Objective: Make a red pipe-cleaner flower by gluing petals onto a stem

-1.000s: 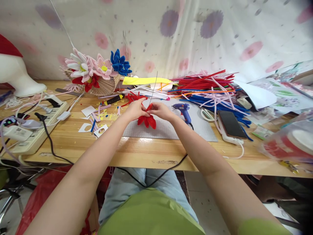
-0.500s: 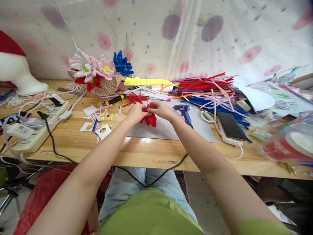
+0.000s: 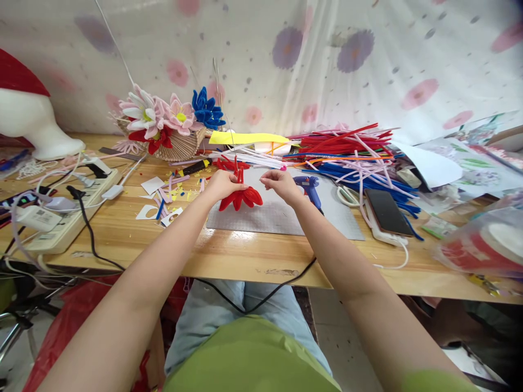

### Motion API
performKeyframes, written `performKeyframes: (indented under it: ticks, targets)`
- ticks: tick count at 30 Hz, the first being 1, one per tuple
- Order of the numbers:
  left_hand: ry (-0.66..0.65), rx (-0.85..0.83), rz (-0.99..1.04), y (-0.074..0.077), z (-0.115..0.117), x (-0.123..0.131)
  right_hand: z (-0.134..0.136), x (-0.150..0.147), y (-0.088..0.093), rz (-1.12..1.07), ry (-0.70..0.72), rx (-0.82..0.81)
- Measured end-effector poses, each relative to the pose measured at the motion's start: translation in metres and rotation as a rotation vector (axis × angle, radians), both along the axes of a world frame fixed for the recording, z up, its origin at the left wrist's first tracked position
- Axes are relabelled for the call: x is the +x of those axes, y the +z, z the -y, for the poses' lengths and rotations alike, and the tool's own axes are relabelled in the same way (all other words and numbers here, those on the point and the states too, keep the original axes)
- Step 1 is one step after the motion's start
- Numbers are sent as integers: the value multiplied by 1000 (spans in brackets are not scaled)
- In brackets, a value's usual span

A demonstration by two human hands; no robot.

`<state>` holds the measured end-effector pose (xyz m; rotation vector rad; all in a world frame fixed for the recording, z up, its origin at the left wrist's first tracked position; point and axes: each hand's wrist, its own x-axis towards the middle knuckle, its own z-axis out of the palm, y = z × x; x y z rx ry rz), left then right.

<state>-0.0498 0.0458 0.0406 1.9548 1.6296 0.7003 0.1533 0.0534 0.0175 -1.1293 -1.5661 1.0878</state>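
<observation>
My left hand (image 3: pixel 224 186) pinches a red pipe-cleaner flower (image 3: pixel 240 199) by its base. The petals hang downward over the grey cutting mat (image 3: pixel 278 218), with red stem ends and a thin wire sticking up above my fingers. To the right of the flower and apart from it, my right hand (image 3: pixel 281 182) has its thumb and fingers drawn together; whatever may be between them is too small to make out. A blue glue gun (image 3: pixel 309 189) lies on the mat just beyond my right hand. More red pieces (image 3: pixel 232 164) rest behind my left hand.
Bundles of red (image 3: pixel 339 141) and blue pipe cleaners (image 3: pixel 355 177) lie at the back right, near white scissors (image 3: pixel 347 196) and a phone (image 3: pixel 387 211). A basket of finished flowers (image 3: pixel 180 144) stands back left. At left are a power strip (image 3: pixel 73 218) and paper scraps (image 3: pixel 152 185).
My right hand has come off the red flower and moved a little right. My left hand still holds the flower, which has turned so its petals fan out downward.
</observation>
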Motion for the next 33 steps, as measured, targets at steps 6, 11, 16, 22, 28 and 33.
performKeyframes:
  ticks: [6,11,16,22,28,33]
  targets:
    - [38,26,-59,4,1,3,19,-12,9,275,42,212]
    - [13,-23,49,0,1,1,28,-18,9,405,135,357]
    - [-4,-76,147,-8,2,-1,20,-15,5,410,167,330]
    - [-76,-23,33,-16,2,1,9,-12,-21,375,154,297]
    - [-179,-47,39,-31,-6,-7,8,-15,-47,327,73,284]
    - [-171,-83,147,-40,-7,-12,15,-21,-47,451,-62,437]
